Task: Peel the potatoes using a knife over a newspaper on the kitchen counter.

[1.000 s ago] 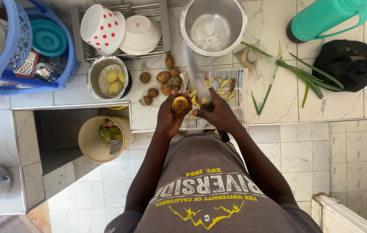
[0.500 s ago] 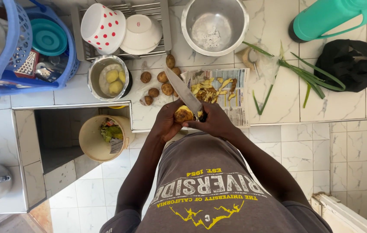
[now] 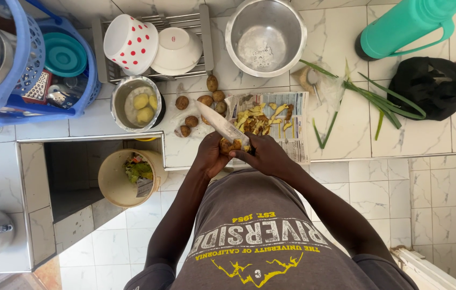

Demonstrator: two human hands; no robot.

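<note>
Seen from above, a potato (image 3: 227, 146) is held just over the near edge of a marble-tiled counter (image 3: 356, 129), gripped in the left hand (image 3: 210, 156), whose fingers are curled tight around it. The right hand (image 3: 264, 154) is clenched on the handle of a knife (image 3: 218, 121), its long blade angled up and to the left across the potato. Just beyond the hands, a sheet of newspaper (image 3: 296, 140) carries a heap of potato peelings (image 3: 260, 119). Unpeeled potatoes (image 3: 202, 102) lie loose on the counter beside it, and a small steel pot (image 3: 134, 103) to their left holds peeled potatoes in water. Farther back stand a large steel bowl (image 3: 265, 33) and a dish rack (image 3: 185, 21) holding a spotted cup (image 3: 128, 43). Green onions (image 3: 383, 101), a black bag (image 3: 432, 88) and a teal flask (image 3: 405, 24) lie to the right; a bin (image 3: 112, 180) with scraps sits on the floor below.
</note>
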